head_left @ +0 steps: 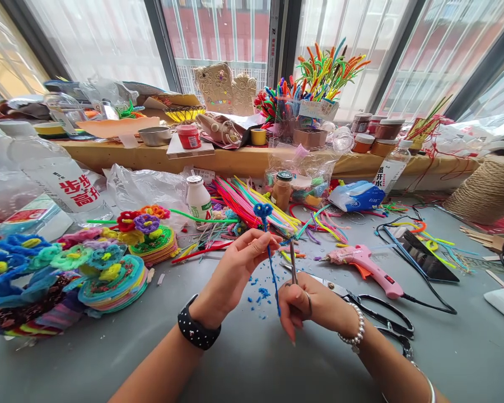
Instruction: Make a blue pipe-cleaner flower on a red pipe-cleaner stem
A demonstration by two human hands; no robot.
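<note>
My left hand (252,252) pinches a blue pipe cleaner (273,268) whose top is coiled into a small looped head. Its tail hangs down between my two hands. In my right hand (298,302) is a small pair of scissors (293,263), blades pointing up beside a side piece of the blue pipe cleaner. I cannot tell whether the blades touch it. Blue fuzz clippings (262,294) lie on the grey table (235,358) below.
Finished pipe-cleaner flowers (109,263) crowd the left. A pink glue gun (369,268), large black-handled scissors (382,316) and a phone (424,254) lie at the right. Behind are loose pipe cleaners (252,204), a white bottle (198,201) and a twine spool (487,187).
</note>
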